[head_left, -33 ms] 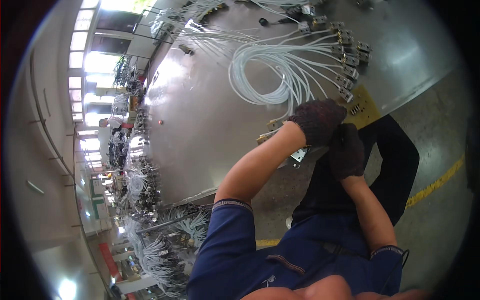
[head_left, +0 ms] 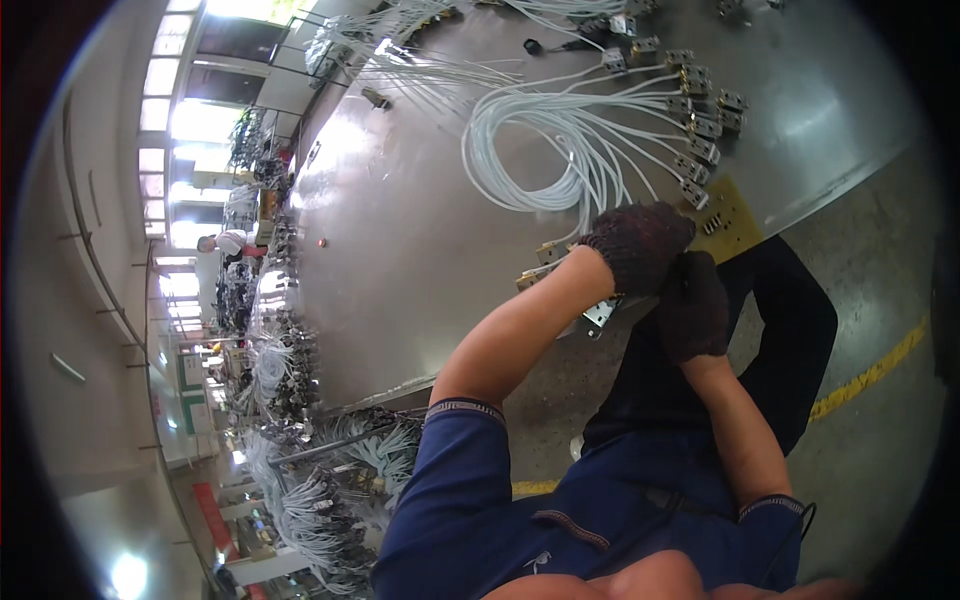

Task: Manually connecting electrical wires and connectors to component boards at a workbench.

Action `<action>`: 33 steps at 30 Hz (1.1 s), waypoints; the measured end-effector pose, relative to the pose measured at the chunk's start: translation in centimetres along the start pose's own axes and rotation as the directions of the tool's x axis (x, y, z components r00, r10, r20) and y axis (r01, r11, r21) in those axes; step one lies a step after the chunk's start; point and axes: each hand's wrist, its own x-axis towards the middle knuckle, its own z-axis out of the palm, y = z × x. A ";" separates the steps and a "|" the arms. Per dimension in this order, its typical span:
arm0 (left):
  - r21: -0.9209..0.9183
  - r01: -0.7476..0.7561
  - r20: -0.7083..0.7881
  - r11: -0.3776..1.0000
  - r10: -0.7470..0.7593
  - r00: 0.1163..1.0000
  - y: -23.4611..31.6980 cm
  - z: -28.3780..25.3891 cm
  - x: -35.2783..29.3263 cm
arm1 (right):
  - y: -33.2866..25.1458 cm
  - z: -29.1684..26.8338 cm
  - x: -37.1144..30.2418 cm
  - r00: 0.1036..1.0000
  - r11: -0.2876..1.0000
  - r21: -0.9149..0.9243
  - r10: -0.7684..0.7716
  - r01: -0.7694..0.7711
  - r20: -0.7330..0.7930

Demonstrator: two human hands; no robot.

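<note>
My left hand (head_left: 640,246), in a dark knitted work glove, is closed at the table's near edge, beside a yellowish board (head_left: 738,218). Against it, just nearer to me, is my gloved right hand (head_left: 695,308), fingers curled in. Whatever the two hands grip is hidden by the gloves. A few small metal pieces (head_left: 713,224) lie on the board. Beyond my hands rests a loose coil of white cables (head_left: 535,193), with metal connector blocks (head_left: 697,122) at their right ends. Partly behind my left wrist are metal fittings (head_left: 547,256) and a shiny metal plate (head_left: 600,312).
The metal table (head_left: 390,290) has its near edge by my legs. More white cables (head_left: 420,75) lie toward its far left, near a small dark metal part (head_left: 375,98). Bundles of cables (head_left: 320,520) hang on a rack at left. A person (head_left: 228,243) is far off.
</note>
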 end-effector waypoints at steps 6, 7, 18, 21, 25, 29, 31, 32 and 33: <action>-0.030 -0.008 -0.001 1.000 0.008 1.000 -0.2 0.8 0.0 | 0.2 -0.5 -0.3 0.968 0.934 -0.255 -0.248 0.251 0.042; -0.034 -0.015 -0.015 0.999 0.015 1.000 -0.2 1.0 -0.1 | 0.2 -0.6 -0.3 0.959 0.925 -0.252 -0.280 0.284 0.054; -0.066 0.006 -0.016 0.998 -0.008 1.000 -0.2 1.2 -0.2 | 0.2 -0.5 0.3 0.996 0.995 0.064 0.076 -0.079 0.052; -0.065 -0.001 -0.018 0.998 0.000 1.000 -0.2 1.1 -0.3 | 0.1 -0.3 0.3 0.992 0.991 0.056 0.116 -0.118 0.045; -0.071 0.014 -0.028 0.997 -0.016 0.999 -0.1 1.1 -0.3 | -0.5 -0.6 0.0 0.948 0.915 -0.255 -0.317 0.312 0.023; -0.056 0.013 -0.032 0.998 -0.015 0.999 0.0 0.9 -0.5 | -0.8 -0.7 -0.1 0.949 0.907 -0.288 -0.314 0.306 0.021; -0.063 0.004 -0.017 0.998 -0.005 1.000 0.0 0.7 -0.5 | -0.6 -0.7 0.0 0.942 0.908 -0.261 -0.334 0.327 0.018; -0.067 -0.004 -0.023 0.998 0.003 1.000 0.1 0.7 -0.5 | -0.4 -0.6 0.1 0.938 0.902 -0.270 -0.347 0.337 0.010; -0.071 0.016 -0.002 0.997 -0.016 1.000 0.1 0.6 -0.5 | -0.1 -0.6 0.1 0.987 0.974 -0.158 -0.163 0.161 0.000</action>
